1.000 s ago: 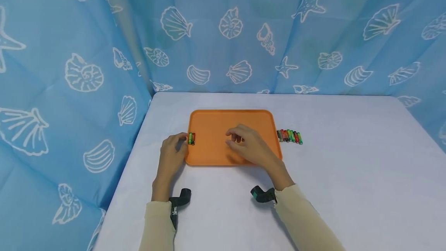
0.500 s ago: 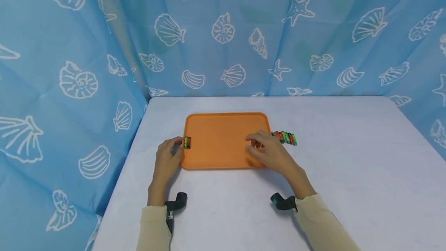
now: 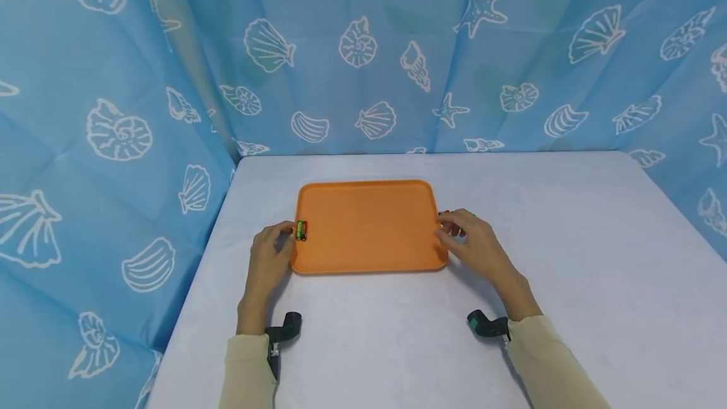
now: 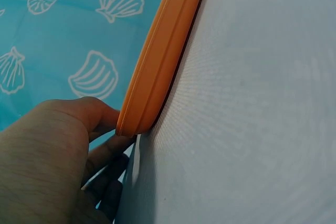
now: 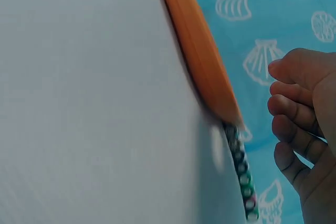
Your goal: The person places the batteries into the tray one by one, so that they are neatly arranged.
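Note:
An orange tray [image 3: 366, 226] lies on the white table. Two small batteries [image 3: 301, 230], one green and one reddish, rest side by side just inside its left rim. My left hand [image 3: 269, 257] is at that rim, its loosely bent thumb and index finger touching the tray's edge; the left wrist view shows the thumb [image 4: 94, 113] against the orange edge. Near the right rim hovers my right hand [image 3: 477, 248], fingers loosely curled around nothing. Behind it a row of several batteries [image 5: 245, 182] lies beside the tray, mostly hidden by the hand in the head view.
White cloth covers the table [image 3: 375, 339]. A blue curtain [image 3: 397, 62] with white shell and starfish prints hangs behind and to the left. Black camera mounts [image 3: 488, 325] are worn on both wrists.
My right hand has moved rightward from over the middle of the tray to its right rim, now covering most of the battery row. My left hand has stayed at the left rim.

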A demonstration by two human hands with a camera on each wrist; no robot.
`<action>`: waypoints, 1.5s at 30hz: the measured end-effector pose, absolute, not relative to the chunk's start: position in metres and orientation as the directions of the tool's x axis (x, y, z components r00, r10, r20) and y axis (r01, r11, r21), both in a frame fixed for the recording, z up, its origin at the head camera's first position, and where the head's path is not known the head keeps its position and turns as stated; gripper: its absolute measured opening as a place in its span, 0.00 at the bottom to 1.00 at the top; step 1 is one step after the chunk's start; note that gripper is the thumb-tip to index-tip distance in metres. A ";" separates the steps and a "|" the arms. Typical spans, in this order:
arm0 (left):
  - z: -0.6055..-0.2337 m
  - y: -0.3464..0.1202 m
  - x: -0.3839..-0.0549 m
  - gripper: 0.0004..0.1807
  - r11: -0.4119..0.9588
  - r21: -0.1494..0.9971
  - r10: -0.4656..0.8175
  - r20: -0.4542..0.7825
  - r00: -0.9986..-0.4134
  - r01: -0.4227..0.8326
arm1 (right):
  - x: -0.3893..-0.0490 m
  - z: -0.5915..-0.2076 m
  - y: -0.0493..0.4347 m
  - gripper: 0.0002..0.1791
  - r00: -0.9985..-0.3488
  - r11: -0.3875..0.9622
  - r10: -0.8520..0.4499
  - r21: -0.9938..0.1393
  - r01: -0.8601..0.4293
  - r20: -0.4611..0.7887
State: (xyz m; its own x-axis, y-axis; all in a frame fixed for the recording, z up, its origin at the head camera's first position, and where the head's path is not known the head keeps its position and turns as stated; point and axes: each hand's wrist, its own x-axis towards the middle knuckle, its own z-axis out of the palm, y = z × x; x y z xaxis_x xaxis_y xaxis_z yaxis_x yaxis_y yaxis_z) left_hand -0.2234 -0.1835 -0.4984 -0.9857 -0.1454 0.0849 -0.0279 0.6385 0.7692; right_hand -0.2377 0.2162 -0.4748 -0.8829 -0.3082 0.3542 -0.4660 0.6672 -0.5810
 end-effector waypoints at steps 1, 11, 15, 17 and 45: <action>-0.499 -0.184 -0.223 0.18 0.639 0.769 -0.144 0.082 -0.986 -0.029 | -0.239 -0.475 0.220 0.15 -0.890 0.671 -0.297 -0.587 -0.453 0.347; -0.498 -0.183 -0.222 0.18 0.625 0.780 -0.140 0.086 -0.986 -0.021 | -0.248 -0.481 0.257 0.23 -0.924 0.719 -0.197 -0.593 -0.363 0.326; -0.498 -0.182 -0.224 0.18 0.634 0.773 -0.129 0.093 -0.987 -0.010 | -0.248 -0.488 0.271 0.26 -0.938 0.745 -0.154 -0.587 -0.316 0.310; -0.498 -0.183 -0.224 0.18 0.635 0.772 -0.126 0.097 -0.987 -0.005 | -0.249 -0.490 0.277 0.26 -0.940 0.747 -0.148 -0.588 -0.311 0.309; -0.499 -0.183 -0.224 0.19 0.643 0.765 -0.132 0.114 -0.985 0.002 | -0.270 -0.496 0.312 0.24 -0.950 0.704 -0.308 -0.657 -0.269 0.060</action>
